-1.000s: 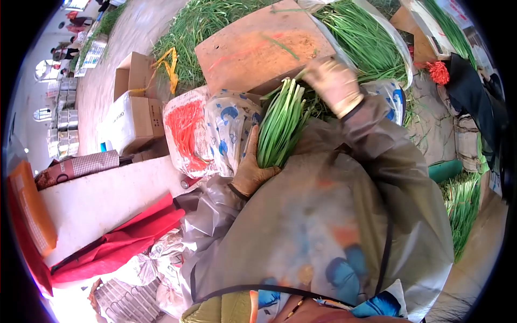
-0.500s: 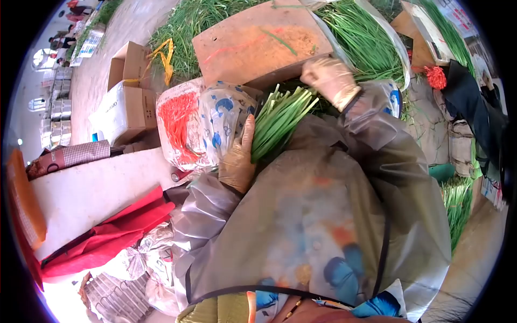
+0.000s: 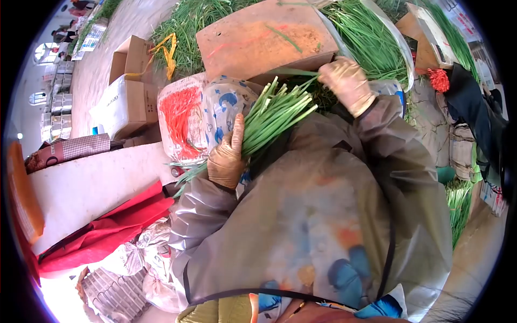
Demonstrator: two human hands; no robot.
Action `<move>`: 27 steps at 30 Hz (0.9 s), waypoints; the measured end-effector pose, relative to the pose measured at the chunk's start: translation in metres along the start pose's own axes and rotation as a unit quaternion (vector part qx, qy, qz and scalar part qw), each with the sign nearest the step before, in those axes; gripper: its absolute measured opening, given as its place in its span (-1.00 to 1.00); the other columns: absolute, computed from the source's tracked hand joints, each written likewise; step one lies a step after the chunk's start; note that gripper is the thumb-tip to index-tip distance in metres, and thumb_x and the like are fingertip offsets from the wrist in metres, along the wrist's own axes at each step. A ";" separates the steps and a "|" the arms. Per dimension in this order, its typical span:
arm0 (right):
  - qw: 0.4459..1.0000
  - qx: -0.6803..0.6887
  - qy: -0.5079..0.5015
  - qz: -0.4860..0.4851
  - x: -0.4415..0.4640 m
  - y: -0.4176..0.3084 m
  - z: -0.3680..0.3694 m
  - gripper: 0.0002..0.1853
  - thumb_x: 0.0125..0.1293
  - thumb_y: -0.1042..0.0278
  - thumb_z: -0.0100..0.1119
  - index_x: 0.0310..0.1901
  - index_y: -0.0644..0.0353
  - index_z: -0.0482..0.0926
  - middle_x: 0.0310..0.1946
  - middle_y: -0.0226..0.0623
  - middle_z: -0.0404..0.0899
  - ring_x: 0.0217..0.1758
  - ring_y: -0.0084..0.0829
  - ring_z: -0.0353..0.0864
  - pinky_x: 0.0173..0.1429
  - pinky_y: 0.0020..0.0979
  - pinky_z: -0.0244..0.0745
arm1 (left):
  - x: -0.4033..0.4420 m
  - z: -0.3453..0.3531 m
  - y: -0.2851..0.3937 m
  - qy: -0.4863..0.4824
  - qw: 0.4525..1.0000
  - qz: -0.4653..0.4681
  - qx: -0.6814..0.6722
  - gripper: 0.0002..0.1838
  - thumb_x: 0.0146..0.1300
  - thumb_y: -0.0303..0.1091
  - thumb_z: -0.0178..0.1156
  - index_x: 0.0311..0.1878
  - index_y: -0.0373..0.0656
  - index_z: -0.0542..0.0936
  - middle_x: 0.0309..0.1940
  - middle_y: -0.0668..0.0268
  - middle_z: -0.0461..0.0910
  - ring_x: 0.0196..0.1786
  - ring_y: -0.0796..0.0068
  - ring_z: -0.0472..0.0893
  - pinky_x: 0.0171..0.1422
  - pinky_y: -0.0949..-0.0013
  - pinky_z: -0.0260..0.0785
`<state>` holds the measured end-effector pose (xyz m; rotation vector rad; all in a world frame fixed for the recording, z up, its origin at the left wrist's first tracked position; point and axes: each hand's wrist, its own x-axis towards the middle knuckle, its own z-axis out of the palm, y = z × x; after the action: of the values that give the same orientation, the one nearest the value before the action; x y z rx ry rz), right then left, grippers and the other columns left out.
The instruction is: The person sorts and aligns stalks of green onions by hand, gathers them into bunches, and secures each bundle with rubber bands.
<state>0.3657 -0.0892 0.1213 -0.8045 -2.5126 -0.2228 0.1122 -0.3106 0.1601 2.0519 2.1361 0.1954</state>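
My left hand (image 3: 226, 159), in a thin pale glove, is closed round a bunch of garlic chives (image 3: 277, 116). Their pale cut ends point up and right, and leaf tips stick out behind the wrist. My gloved right hand (image 3: 347, 86) is closed above the bunch, near the corner of a tilted brown board (image 3: 264, 40). Between its fingers runs a thin green leaf (image 3: 301, 71) that reaches left along the board's lower edge. A patterned plastic-wrapped bundle (image 3: 229, 105) lies beside my left hand, with red ties (image 3: 183, 121) next to it.
Loose greens (image 3: 183, 40) lie behind the board, and more fill a plastic-lined container (image 3: 371, 46) at right. An open cardboard box (image 3: 129, 102) stands at left, above a white board (image 3: 107, 177) with red cloth (image 3: 118, 231). A red tassel (image 3: 438, 79) hangs at right.
The bunch has tilted further to the right in my left hand, and its leaf tips now show behind the wrist. My right hand has shifted slightly right, with a green leaf now at its fingers.
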 end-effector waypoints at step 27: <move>0.885 0.421 -0.150 0.132 0.006 -0.022 -0.030 -0.66 0.11 0.04 0.21 -0.22 0.12 0.60 -0.24 -0.21 0.56 -0.10 -0.19 0.52 0.01 -0.25 0.39 | 0.005 0.001 -0.013 0.030 0.998 0.060 0.011 -0.09 -0.10 -0.63 0.14 0.40 0.01 0.07 -0.17 0.07 0.54 -0.31 0.04 0.58 -0.32 0.14 0.44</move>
<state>0.3608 -0.1131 0.1499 -0.8101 -2.3492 1.0865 0.1001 -0.3061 0.1558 2.2147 2.0591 0.2526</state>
